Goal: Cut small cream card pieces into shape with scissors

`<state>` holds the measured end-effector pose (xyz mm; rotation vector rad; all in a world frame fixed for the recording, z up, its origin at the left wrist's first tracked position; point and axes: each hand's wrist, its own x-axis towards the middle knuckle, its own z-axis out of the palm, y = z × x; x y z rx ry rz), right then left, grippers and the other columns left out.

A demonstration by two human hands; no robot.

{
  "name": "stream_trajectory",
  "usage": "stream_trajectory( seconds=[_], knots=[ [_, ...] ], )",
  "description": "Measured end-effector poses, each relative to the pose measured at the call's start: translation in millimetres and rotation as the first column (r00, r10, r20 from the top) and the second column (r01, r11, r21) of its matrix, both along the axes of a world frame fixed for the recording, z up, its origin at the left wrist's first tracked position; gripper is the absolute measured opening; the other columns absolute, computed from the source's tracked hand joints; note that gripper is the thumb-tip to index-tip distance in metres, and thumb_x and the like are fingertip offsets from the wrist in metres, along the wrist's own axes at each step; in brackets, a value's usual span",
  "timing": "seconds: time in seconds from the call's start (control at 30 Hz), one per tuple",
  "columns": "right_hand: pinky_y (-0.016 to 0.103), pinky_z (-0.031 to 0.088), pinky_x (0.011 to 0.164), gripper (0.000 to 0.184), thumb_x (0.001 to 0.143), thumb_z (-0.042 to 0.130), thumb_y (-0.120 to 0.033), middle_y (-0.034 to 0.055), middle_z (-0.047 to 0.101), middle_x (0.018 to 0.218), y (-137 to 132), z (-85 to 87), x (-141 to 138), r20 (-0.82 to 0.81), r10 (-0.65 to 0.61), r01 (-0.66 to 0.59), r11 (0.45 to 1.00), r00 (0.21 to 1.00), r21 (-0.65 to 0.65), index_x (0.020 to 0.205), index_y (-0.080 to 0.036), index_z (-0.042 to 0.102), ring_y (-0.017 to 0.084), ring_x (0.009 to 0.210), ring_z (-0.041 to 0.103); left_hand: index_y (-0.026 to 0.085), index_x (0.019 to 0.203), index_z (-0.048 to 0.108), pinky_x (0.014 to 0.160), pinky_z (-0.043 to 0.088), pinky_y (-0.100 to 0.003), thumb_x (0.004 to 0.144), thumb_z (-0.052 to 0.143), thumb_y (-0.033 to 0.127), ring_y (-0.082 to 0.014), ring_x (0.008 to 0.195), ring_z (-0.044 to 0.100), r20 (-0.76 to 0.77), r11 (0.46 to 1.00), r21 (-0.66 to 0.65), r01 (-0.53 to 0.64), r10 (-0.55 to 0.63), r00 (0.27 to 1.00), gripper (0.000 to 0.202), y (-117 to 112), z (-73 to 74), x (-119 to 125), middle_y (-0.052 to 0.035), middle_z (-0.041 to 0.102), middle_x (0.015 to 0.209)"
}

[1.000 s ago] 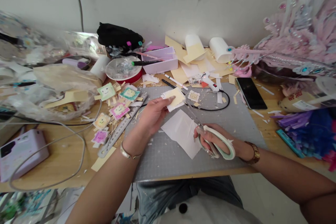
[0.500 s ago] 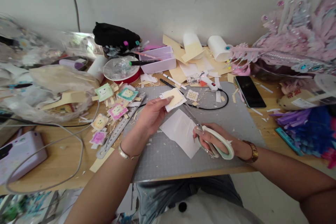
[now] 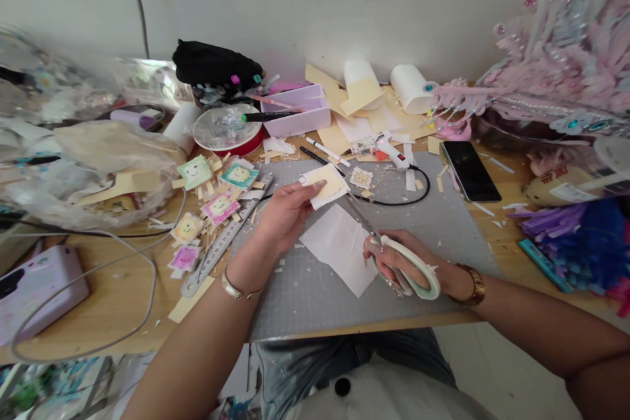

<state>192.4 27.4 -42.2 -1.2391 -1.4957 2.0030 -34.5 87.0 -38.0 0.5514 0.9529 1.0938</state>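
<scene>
My left hand (image 3: 283, 213) pinches a small cream-and-white paper piece (image 3: 325, 185) above the grey cutting mat (image 3: 438, 223). My right hand (image 3: 401, 262) grips white-handled scissors (image 3: 394, 252), whose blades point up toward the right edge of that paper piece. A white sheet of paper (image 3: 339, 246) lies on the mat between my two hands.
Several small coloured smiley-face squares (image 3: 219, 207) and a metal ruler (image 3: 224, 239) lie left of the mat. A glue gun (image 3: 394, 156) with a black cord, a black phone (image 3: 470, 172), a pink box (image 3: 298, 113), a lilac device (image 3: 37, 285) and pink and blue feathered decorations (image 3: 556, 79) crowd the wooden desk.
</scene>
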Motion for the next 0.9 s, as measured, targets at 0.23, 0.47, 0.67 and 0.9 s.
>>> stream_trajectory(
  seconds=[0.23,0.47,0.67,0.9],
  knots=[
    [0.018,0.043,0.037,0.045,0.086,0.055,-0.061,-0.0048,0.052,0.052,1.1,2.1,-0.6,0.019,-0.002,0.002,1.000,1.000,0.001,0.086,-0.016,0.055,0.008,0.038,0.049,0.012,0.078,0.074,0.066,0.052,-0.025,0.068,0.080,0.023,-0.0139,0.069,0.065,-0.014,1.000,0.022,0.021,-0.021,1.000,0.016,-0.2,0.9,-1.2,-0.0065,0.072,0.080],
    [0.018,0.042,0.036,0.046,0.085,0.055,-0.061,-0.0045,0.052,0.052,0.4,3.3,-1.2,0.018,-0.002,0.002,1.000,1.000,0.014,0.082,-0.016,0.053,0.008,0.039,0.048,0.014,0.075,0.073,0.062,0.052,-0.027,0.069,0.080,0.027,-0.0166,0.065,0.065,-0.062,0.999,0.010,0.040,-0.040,0.997,0.016,-1.3,-1.7,-2.0,-0.0063,0.072,0.073],
    [0.017,0.042,0.036,0.045,0.085,0.057,-0.061,-0.0047,0.052,0.052,-0.3,1.5,-0.8,0.012,-0.007,0.008,1.000,1.000,-0.007,0.082,-0.017,0.054,0.008,0.039,0.048,0.015,0.074,0.073,0.060,0.051,-0.028,0.068,0.081,0.029,-0.0182,0.065,0.065,-0.101,0.999,0.023,0.036,-0.033,0.994,0.017,-0.7,-1.8,-2.7,-0.0053,0.069,0.066],
    [0.018,0.042,0.036,0.044,0.085,0.057,-0.060,-0.0052,0.052,0.051,-0.3,-0.1,-0.5,0.011,-0.016,0.016,1.000,1.000,-0.003,0.083,-0.016,0.055,0.008,0.038,0.048,0.015,0.064,0.071,0.053,0.046,-0.026,0.069,0.080,0.029,-0.0141,0.054,0.059,-0.136,0.997,0.078,0.023,-0.012,0.991,0.017,-0.1,0.1,-2.8,-0.0041,0.067,0.062]
  ],
)
